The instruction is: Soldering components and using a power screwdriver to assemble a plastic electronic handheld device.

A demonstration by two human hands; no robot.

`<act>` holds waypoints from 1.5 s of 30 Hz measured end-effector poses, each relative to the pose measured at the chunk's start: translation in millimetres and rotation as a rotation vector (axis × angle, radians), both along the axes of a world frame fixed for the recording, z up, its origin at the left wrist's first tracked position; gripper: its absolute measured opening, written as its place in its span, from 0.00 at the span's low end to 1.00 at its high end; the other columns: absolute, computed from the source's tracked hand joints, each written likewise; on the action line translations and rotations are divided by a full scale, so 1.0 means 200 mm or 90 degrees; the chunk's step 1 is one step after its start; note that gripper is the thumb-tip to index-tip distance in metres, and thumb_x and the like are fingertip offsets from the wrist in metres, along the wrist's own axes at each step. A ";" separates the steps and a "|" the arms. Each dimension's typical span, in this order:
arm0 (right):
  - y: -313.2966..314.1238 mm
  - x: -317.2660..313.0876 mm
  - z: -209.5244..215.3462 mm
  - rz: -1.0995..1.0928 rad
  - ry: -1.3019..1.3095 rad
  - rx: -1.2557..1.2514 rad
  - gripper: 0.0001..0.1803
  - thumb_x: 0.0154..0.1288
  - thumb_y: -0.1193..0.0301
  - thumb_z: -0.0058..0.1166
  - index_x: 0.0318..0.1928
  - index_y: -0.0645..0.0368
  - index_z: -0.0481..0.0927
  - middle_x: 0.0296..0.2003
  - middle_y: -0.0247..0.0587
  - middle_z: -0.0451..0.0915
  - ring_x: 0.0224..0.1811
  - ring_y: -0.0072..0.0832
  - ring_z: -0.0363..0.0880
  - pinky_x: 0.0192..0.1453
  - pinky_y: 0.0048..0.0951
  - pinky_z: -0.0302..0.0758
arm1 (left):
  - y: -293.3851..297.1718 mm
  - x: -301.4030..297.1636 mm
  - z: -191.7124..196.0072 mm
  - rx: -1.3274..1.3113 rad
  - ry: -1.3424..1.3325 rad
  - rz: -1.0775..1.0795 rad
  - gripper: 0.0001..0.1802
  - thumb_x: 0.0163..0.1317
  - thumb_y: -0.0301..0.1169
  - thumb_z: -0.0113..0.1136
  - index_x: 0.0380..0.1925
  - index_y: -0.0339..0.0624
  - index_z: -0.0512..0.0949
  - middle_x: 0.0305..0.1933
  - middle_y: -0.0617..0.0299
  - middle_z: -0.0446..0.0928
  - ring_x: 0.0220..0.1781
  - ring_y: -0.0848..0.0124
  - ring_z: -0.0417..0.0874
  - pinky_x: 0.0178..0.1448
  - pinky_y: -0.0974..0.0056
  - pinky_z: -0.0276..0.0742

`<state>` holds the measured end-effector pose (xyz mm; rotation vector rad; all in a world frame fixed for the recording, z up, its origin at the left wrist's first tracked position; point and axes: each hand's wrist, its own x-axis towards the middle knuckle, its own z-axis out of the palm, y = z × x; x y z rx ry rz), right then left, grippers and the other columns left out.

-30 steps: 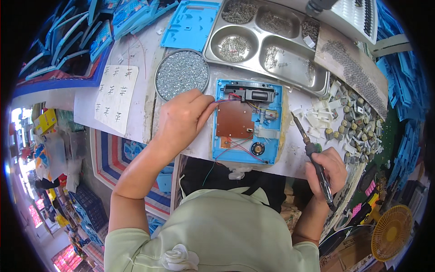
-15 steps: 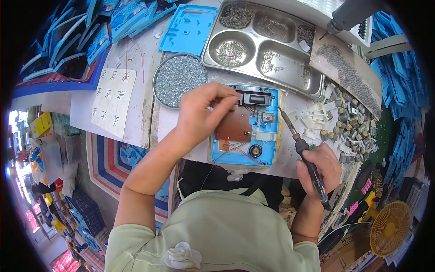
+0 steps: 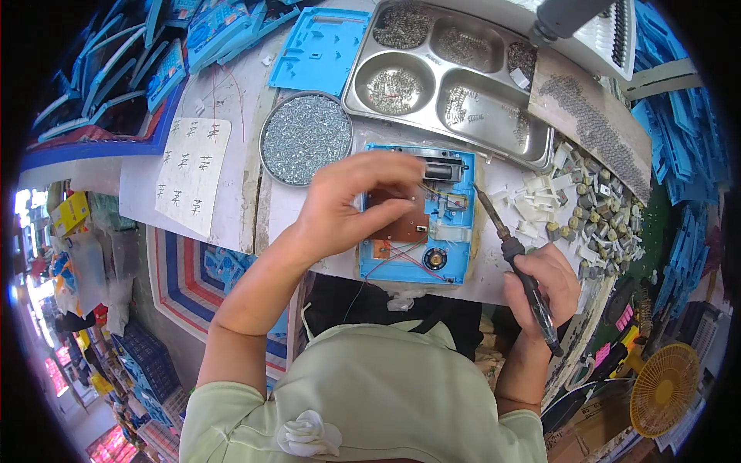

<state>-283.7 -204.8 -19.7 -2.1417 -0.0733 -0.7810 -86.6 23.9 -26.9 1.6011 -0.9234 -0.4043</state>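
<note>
A blue plastic housing lies open in front of me. It holds a brown circuit board, a round black speaker, a black rectangular part along its far edge, and thin loose wires. My left hand hovers over the left side of the housing, thumb and fingers apart, covering part of the board. Nothing shows between the fingers, which are slightly blurred. To the right, my right hand is wrapped round a soldering iron, whose tip points up beside the housing's right edge.
Behind the housing stand a round tub of small screws and a steel compartment tray with springs. Small motors and white plastic pieces are heaped at right. A grey tool hangs overhead. Blue housings are piled far left.
My left thumb and fingers have parted from a pinch near the black part, the thumb dropping toward me. The overhead tool has shifted left. My right hand and soldering iron have barely moved.
</note>
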 end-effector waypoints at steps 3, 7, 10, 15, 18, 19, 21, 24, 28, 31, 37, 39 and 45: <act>-0.01 -0.03 -0.02 -0.011 0.003 0.009 0.16 0.51 0.79 0.73 0.42 0.64 0.84 0.20 0.38 0.75 0.20 0.32 0.72 0.25 0.30 0.66 | 0.03 -0.04 -0.05 -0.083 0.032 0.227 0.18 0.60 0.14 0.64 0.50 0.35 0.84 0.44 0.57 0.84 0.38 0.73 0.83 0.46 0.70 0.80; 0.00 -0.02 -0.03 -0.019 0.005 0.011 0.17 0.51 0.79 0.73 0.42 0.64 0.84 0.20 0.38 0.75 0.20 0.32 0.72 0.25 0.30 0.66 | 0.13 -0.03 -0.05 0.201 -0.221 0.312 0.22 0.59 0.16 0.66 0.55 0.38 0.83 0.38 0.60 0.81 0.33 0.74 0.76 0.38 0.68 0.74; 0.01 0.00 -0.02 -0.007 0.006 0.011 0.17 0.50 0.79 0.73 0.43 0.64 0.84 0.20 0.38 0.75 0.20 0.32 0.72 0.26 0.30 0.67 | 0.09 -0.04 -0.04 0.194 -0.268 0.187 0.21 0.58 0.20 0.70 0.54 0.37 0.84 0.35 0.60 0.81 0.33 0.73 0.77 0.37 0.67 0.74; 0.03 0.03 0.01 0.006 -0.008 0.006 0.17 0.50 0.79 0.73 0.43 0.63 0.84 0.20 0.37 0.75 0.20 0.33 0.72 0.26 0.31 0.67 | 0.00 -0.01 -0.03 0.139 -0.159 0.120 0.14 0.57 0.21 0.72 0.45 0.37 0.87 0.33 0.58 0.82 0.31 0.67 0.82 0.36 0.66 0.77; 0.04 0.05 0.02 0.003 -0.005 0.011 0.19 0.51 0.78 0.74 0.45 0.63 0.84 0.22 0.38 0.77 0.22 0.33 0.73 0.28 0.31 0.68 | -0.03 0.01 -0.08 0.078 -0.260 0.105 0.10 0.57 0.20 0.72 0.41 0.38 0.88 0.34 0.57 0.84 0.33 0.66 0.85 0.37 0.65 0.79; 0.04 0.06 0.02 0.000 -0.001 0.013 0.19 0.52 0.78 0.74 0.46 0.63 0.84 0.23 0.38 0.77 0.23 0.34 0.74 0.29 0.31 0.69 | -0.04 0.01 -0.08 0.072 -0.269 0.102 0.10 0.57 0.20 0.72 0.40 0.38 0.88 0.35 0.57 0.84 0.34 0.65 0.86 0.38 0.64 0.80; 0.07 0.11 0.01 -0.024 0.003 0.041 0.21 0.53 0.76 0.75 0.49 0.63 0.84 0.26 0.39 0.79 0.26 0.34 0.76 0.32 0.32 0.71 | -0.05 0.02 -0.07 0.061 -0.257 0.102 0.09 0.57 0.21 0.72 0.38 0.39 0.88 0.37 0.58 0.85 0.36 0.63 0.87 0.39 0.63 0.82; 0.13 0.17 0.01 -0.023 0.021 0.059 0.24 0.55 0.76 0.74 0.54 0.63 0.83 0.32 0.42 0.82 0.32 0.36 0.78 0.37 0.33 0.74 | -0.02 0.03 -0.08 0.041 -0.240 0.069 0.09 0.55 0.22 0.72 0.37 0.42 0.87 0.40 0.60 0.84 0.38 0.61 0.87 0.40 0.62 0.84; 0.14 0.23 0.02 0.027 0.011 0.030 0.22 0.61 0.78 0.69 0.57 0.64 0.81 0.35 0.45 0.83 0.33 0.32 0.80 0.38 0.29 0.75 | 0.05 0.16 -0.06 0.047 -0.427 -0.057 0.13 0.50 0.23 0.71 0.38 0.45 0.86 0.42 0.61 0.84 0.39 0.63 0.87 0.37 0.62 0.83; 0.15 0.23 -0.01 0.014 0.024 0.049 0.24 0.57 0.79 0.72 0.55 0.62 0.83 0.34 0.44 0.83 0.32 0.35 0.79 0.37 0.32 0.75 | 0.06 0.22 -0.04 0.048 -0.567 -0.148 0.17 0.46 0.24 0.70 0.40 0.45 0.86 0.43 0.61 0.84 0.35 0.64 0.85 0.32 0.64 0.81; 0.13 0.17 -0.01 -0.021 0.058 0.050 0.23 0.57 0.81 0.71 0.55 0.62 0.83 0.33 0.43 0.84 0.31 0.33 0.80 0.37 0.30 0.75 | -0.01 0.30 -0.04 0.018 -0.608 -0.268 0.16 0.48 0.26 0.70 0.40 0.44 0.85 0.43 0.61 0.84 0.33 0.64 0.84 0.29 0.63 0.80; 0.13 0.16 -0.02 -0.038 0.063 0.059 0.23 0.56 0.81 0.71 0.54 0.62 0.83 0.33 0.43 0.84 0.31 0.32 0.80 0.37 0.30 0.75 | -0.03 0.29 -0.05 0.015 -0.569 -0.276 0.15 0.48 0.27 0.71 0.39 0.44 0.84 0.44 0.61 0.84 0.33 0.64 0.85 0.30 0.62 0.81; 0.13 0.18 -0.01 -0.027 0.054 0.040 0.23 0.56 0.82 0.71 0.54 0.62 0.83 0.33 0.43 0.84 0.31 0.32 0.81 0.37 0.29 0.76 | -0.04 0.22 -0.08 0.017 -0.387 -0.238 0.12 0.54 0.23 0.71 0.40 0.42 0.84 0.41 0.60 0.86 0.37 0.60 0.88 0.37 0.61 0.84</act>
